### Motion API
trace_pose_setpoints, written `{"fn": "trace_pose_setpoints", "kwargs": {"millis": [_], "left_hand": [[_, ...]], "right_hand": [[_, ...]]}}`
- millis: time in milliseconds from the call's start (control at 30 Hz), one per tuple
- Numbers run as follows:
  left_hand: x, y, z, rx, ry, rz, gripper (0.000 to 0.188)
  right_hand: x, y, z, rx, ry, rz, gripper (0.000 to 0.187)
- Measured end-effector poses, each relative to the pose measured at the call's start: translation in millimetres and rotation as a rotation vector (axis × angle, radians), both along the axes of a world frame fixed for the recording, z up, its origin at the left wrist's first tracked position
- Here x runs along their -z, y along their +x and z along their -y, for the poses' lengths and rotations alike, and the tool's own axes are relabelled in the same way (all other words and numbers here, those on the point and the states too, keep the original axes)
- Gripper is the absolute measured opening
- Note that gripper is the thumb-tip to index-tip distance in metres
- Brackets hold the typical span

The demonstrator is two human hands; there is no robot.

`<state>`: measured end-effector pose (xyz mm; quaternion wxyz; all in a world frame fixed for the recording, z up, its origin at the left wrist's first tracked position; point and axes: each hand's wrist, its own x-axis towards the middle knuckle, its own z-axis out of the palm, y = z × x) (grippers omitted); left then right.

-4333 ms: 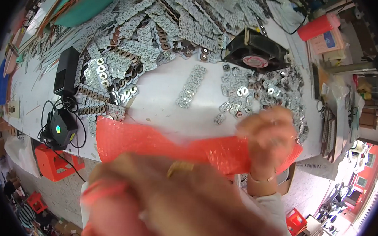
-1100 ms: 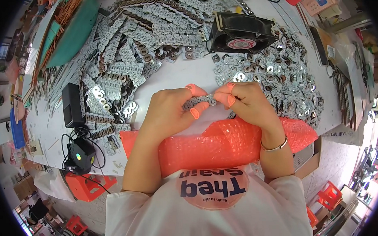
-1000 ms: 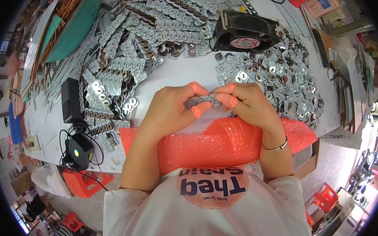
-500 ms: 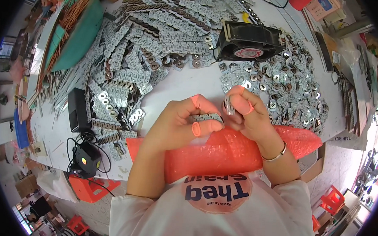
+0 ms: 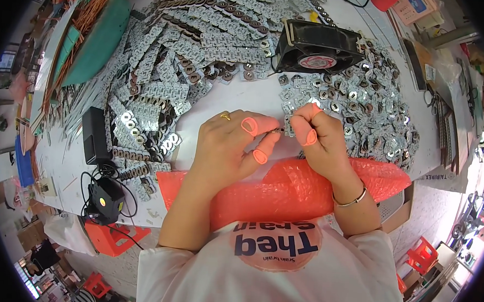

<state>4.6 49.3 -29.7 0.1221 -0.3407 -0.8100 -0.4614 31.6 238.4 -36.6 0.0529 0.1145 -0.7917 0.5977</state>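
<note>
My left hand (image 5: 220, 149), with pink finger cots on its thumb and fingers and a ring, pinches a small metal piece (image 5: 278, 130) edge-on; most of it is hidden behind the fingers. Opposite it, my right hand (image 5: 324, 142) is closed, pink cots on its thumb and forefinger. A bit of grey metal (image 5: 287, 126) shows at its fingertips, close to the left hand's piece; I cannot tell whether the two touch. Below both hands lies a roll of red bubble wrap (image 5: 272, 200) along the table edge, and both forearms cross it.
Strips of linked metal pieces (image 5: 232, 42) cover the table's far left. Loose metal pieces (image 5: 360, 114) are heaped at the right, beside a black fan (image 5: 318, 48). A green basin (image 5: 102, 43) holds copper-coloured rods. A black adapter (image 5: 106, 200) with cables sits at the left edge.
Both hands have moved slightly away from my body and turned. The metal strip that showed in my left hand is now mostly hidden, and the right hand's shiny piece shows less.
</note>
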Motion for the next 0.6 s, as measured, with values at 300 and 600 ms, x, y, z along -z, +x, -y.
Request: {"fn": "trace_pose_setpoints", "kwargs": {"millis": [300,600], "left_hand": [[3.5,3.4,-7.8,-0.117,0.023,-0.025,0.019],[-3.7,1.1,-4.8,-0.111,-0.195,-0.016,0.015]], "right_hand": [[0.8,3.0,-3.3,0.034,-0.133,0.177,0.034],[0.1,-4.0,0.1,0.11,0.015,0.008,0.02]]}}
